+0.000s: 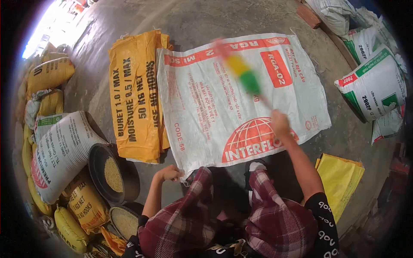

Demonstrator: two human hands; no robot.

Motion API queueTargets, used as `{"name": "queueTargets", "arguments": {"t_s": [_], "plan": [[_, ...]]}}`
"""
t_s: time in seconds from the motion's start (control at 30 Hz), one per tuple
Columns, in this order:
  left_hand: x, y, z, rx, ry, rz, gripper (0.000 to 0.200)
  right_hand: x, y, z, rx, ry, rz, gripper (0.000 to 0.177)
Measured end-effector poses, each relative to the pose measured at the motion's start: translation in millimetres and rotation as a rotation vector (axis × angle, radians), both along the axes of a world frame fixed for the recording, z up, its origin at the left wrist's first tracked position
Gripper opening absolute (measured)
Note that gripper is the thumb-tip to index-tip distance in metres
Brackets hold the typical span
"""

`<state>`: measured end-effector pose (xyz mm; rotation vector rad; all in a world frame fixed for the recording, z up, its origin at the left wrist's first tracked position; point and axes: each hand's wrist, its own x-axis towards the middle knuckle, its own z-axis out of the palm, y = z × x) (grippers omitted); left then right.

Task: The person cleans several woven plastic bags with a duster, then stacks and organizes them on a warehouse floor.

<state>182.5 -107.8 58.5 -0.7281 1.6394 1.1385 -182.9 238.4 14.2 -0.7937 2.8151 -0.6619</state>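
Observation:
A white woven flour sack point(193, 86) with red print lies flat on the floor in front of my knees. My left hand point(171, 173) is closed on its near left corner. My right hand point(281, 123) grips the thin handle of a duster point(241, 69), whose red, yellow and green head is smeared by motion over the middle of the sack. Left of the white sack, partly under its edge, lies a pile of folded orange sacks point(133, 94) with black lettering.
Filled sacks point(62, 150) and a black tub point(97, 172) of grain line the left side, with a second grain bowl point(124, 221) nearer me. Folded yellow sacks point(342, 178) lie by my right knee. More full white sacks point(374, 88) stand at the right, near a brick point(308, 16).

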Motion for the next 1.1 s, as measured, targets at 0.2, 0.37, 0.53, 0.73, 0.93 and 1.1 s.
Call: {"name": "queueTargets", "arguments": {"t_s": [0.2, 0.37, 0.53, 0.73, 0.93, 1.1], "plan": [[-5, 1, -5, 0.063, -0.118, 0.010, 0.027, -28, -62, -36, 0.146, 0.230, 0.542, 0.012], [-4, 8, -5, -0.022, -0.121, -0.061, 0.035, -71, -101, 15, 0.098, -0.034, -0.114, 0.021], [-3, 4, -16, -0.005, -0.172, 0.009, 0.037, -20, -120, 13, 0.117, -0.166, 0.345, 0.024], [6, 0, -18, 0.044, -0.170, 0.127, 0.035, -43, -124, 24, -0.115, -0.306, -0.328, 0.027], [-10, 10, 3, 0.071, -0.113, 0.080, 0.034, -33, -26, 10, 0.180, -0.018, 0.300, 0.022], [-5, 8, -1, 0.118, -0.224, 0.136, 0.031, -94, 66, -24, 0.161, -0.161, -0.531, 0.034]]}}
